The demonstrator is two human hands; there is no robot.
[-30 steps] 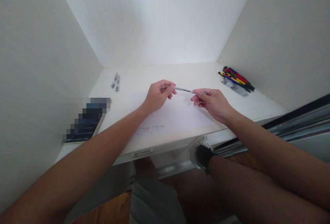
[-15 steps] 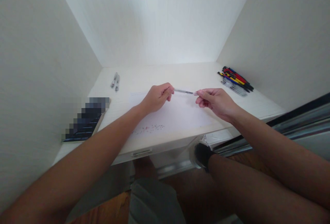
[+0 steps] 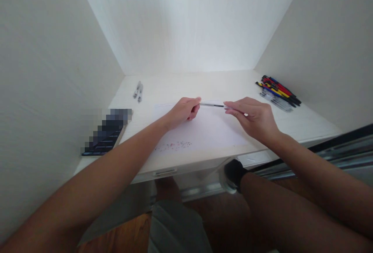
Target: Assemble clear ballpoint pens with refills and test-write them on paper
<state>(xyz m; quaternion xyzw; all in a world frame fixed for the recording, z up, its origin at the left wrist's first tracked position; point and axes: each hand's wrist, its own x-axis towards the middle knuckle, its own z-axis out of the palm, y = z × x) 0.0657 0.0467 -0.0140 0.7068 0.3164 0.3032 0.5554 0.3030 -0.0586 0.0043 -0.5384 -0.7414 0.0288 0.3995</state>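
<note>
A slim pen [image 3: 212, 105] spans the gap between my two hands, level above a white sheet of paper [image 3: 210, 132]. It looks pale grey on the left and dark toward the right. My left hand [image 3: 188, 110] pinches its left end, fingers curled under. With thumb and fingertips, my right hand [image 3: 250, 114] grips the right end, where a small clear piece shows between the fingers. Whether that piece is a cap or part of the barrel, I cannot tell. Small dark and reddish bits [image 3: 175, 145] lie on the paper's near left part.
Two clear pens [image 3: 138, 91] lie at the back left. A pile of coloured and clear pens [image 3: 279, 91] sits at the back right. A dark, partly pixelated object [image 3: 109, 132] rests at the left edge. White walls enclose the desk [image 3: 186, 86] on three sides.
My right hand has turned, its back now higher and its fingers pointing left along the pen. My left hand still holds the other end. The whole view has shifted slightly.
</note>
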